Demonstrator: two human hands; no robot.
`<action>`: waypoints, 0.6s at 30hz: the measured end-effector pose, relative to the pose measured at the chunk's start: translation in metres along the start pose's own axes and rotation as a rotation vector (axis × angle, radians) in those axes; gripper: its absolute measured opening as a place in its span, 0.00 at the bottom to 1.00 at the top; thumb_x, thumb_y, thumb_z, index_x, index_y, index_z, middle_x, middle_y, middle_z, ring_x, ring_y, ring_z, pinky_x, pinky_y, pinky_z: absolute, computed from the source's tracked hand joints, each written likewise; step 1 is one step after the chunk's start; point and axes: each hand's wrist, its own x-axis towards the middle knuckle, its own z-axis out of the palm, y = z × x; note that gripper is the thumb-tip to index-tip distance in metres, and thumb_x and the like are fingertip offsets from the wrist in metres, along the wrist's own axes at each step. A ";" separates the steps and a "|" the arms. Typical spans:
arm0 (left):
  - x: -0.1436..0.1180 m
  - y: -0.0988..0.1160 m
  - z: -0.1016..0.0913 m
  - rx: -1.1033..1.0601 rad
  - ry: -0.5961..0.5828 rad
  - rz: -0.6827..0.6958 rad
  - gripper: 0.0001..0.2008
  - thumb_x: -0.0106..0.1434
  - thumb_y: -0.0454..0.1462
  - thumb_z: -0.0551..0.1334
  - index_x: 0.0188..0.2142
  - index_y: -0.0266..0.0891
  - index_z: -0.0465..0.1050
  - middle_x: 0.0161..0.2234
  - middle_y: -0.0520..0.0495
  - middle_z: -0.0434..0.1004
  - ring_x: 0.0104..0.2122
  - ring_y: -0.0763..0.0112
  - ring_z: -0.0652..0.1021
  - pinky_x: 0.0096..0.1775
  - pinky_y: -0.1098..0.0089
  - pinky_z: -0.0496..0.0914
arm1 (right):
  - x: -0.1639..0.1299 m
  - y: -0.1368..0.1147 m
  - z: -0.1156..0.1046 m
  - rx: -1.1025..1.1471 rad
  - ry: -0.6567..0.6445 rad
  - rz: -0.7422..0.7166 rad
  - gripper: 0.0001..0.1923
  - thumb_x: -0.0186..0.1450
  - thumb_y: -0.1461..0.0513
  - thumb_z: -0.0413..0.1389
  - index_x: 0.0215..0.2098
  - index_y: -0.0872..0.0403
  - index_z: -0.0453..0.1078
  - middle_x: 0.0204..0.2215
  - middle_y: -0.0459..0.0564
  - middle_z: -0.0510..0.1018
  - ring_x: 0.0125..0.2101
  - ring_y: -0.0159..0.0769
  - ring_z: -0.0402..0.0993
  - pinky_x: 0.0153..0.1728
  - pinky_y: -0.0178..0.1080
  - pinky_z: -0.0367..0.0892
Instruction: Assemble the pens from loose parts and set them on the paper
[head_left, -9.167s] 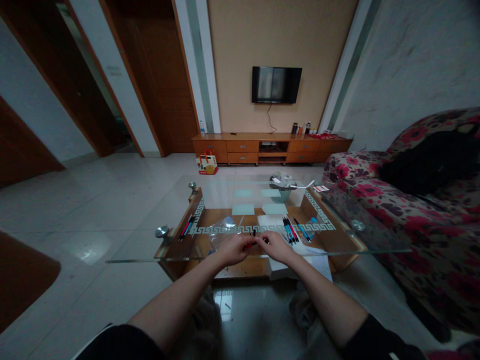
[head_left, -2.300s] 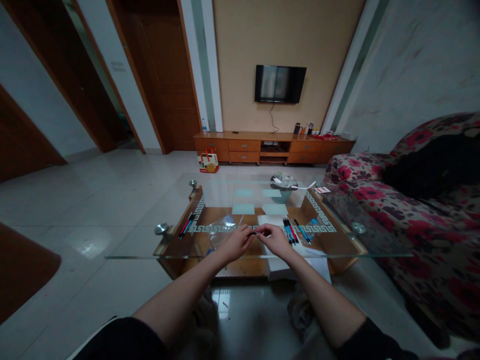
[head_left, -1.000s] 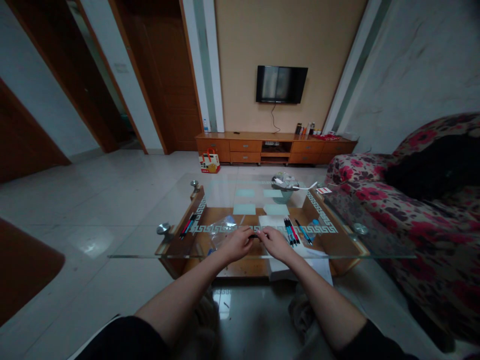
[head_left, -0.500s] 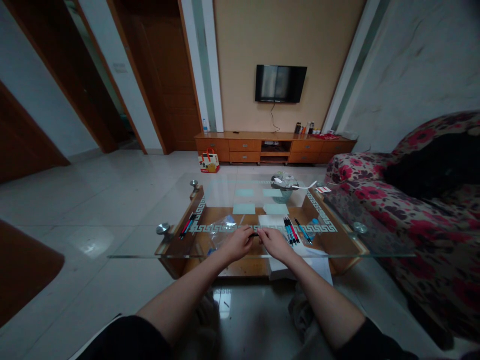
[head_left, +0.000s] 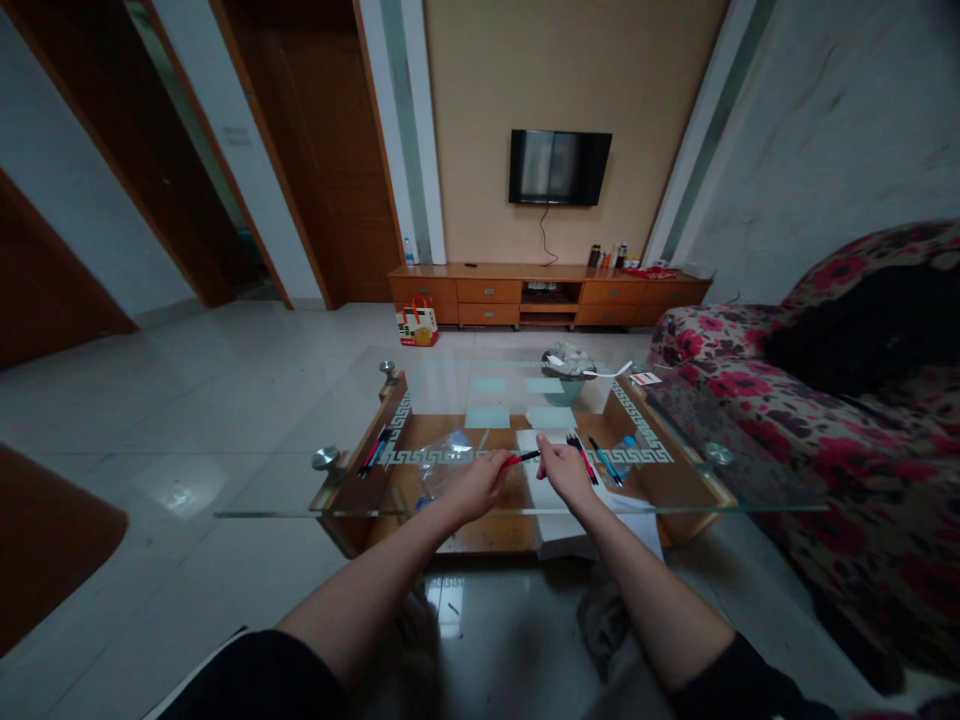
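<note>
Near the lower middle of the frame, both hands are over the near edge of a glass counter [head_left: 300, 490]. The left hand [head_left: 474, 485] has its fingers closed on the left end of a red pen [head_left: 520, 459]. The right hand [head_left: 564, 473] is also closed, and it pinches the dark right end of the same pen, so the pen lies almost level between the two hands, a little above the glass.

Just to the right of the right hand, a small group of pens [head_left: 592, 458] in black, red and blue lies on the glass, partly over a white sheet [head_left: 534, 470] that seems to be on the lower wooden shelf [head_left: 495, 425] under the glass. To the left of the left hand there is a crumpled clear plastic bag [head_left: 444, 458]. Further left, near the left side of the counter, a second small group of pens [head_left: 373, 451] lies near a round metal fitting [head_left: 325, 459].

At the far end of the counter, above the middle of the frame, stands a small basket [head_left: 563, 372] with some white things in it; what they are I cannot tell. On the right side of the frame is a sofa with red flowers [head_left: 817, 420]. On the far wall, in the upper middle, hangs a dark television [head_left: 559, 167] above a long wooden cabinet [head_left: 540, 293].
</note>
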 end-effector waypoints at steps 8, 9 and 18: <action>-0.002 -0.002 -0.002 0.129 -0.022 -0.040 0.11 0.68 0.39 0.51 0.45 0.41 0.69 0.37 0.46 0.75 0.35 0.66 0.75 0.37 0.69 0.67 | 0.005 0.010 0.007 0.092 0.000 -0.062 0.24 0.65 0.49 0.45 0.25 0.55 0.72 0.24 0.51 0.79 0.25 0.37 0.73 0.28 0.35 0.64; -0.003 -0.002 -0.003 0.140 -0.022 -0.034 0.11 0.68 0.39 0.52 0.45 0.41 0.69 0.37 0.46 0.75 0.35 0.66 0.75 0.36 0.70 0.66 | 0.006 0.011 0.008 0.091 -0.009 -0.053 0.23 0.65 0.50 0.45 0.25 0.55 0.72 0.24 0.50 0.79 0.25 0.36 0.73 0.28 0.35 0.64; -0.004 -0.006 -0.003 0.169 -0.015 -0.039 0.12 0.69 0.41 0.51 0.45 0.42 0.71 0.35 0.45 0.77 0.34 0.66 0.75 0.36 0.70 0.65 | 0.004 0.008 0.012 0.329 -0.159 0.122 0.19 0.62 0.50 0.51 0.33 0.56 0.73 0.29 0.51 0.80 0.21 0.31 0.71 0.20 0.32 0.60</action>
